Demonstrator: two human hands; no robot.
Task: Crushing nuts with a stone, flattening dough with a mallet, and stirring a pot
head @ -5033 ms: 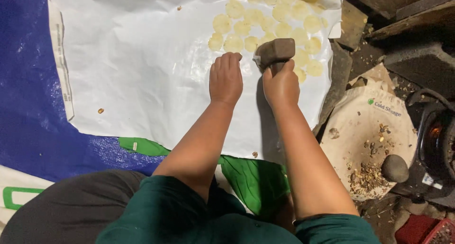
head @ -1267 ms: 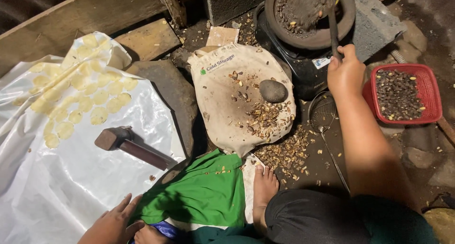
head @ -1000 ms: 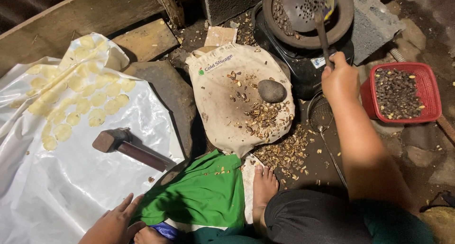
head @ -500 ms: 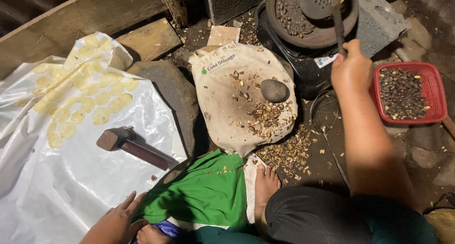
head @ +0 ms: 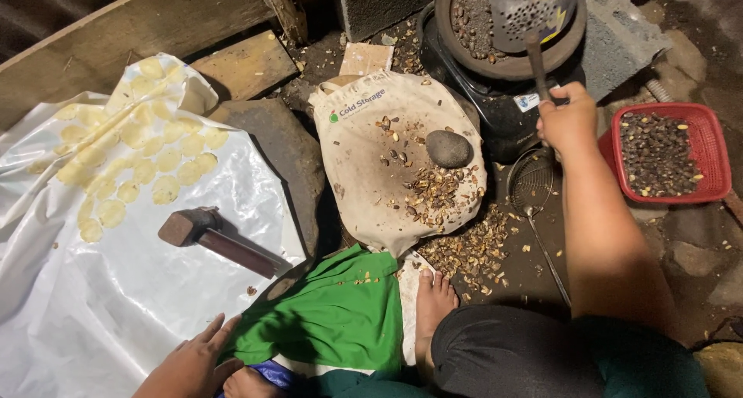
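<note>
Head view: perforated ladle (head: pixel 534 11) was clenched by the right hand (head: pixel 567 119), handle pointing away over the pot (head: pixel 457 34), left hand (head: pixel 190 363) laid flat, released.

You've got one cam only, head-mounted, looking steeply down at the ground from approx seated height. Close range: your foot (head: pixel 435 305) and lap at btm edge, white plastic sheet (head: pixel 116 290) left, red basket (head: pixel 673 154) far right.

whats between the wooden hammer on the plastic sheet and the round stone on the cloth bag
In the head view, a dark flat stone slab lies between the wooden hammer and the round stone, along with the plastic sheet's edge and the soiled cloth bag.
</note>
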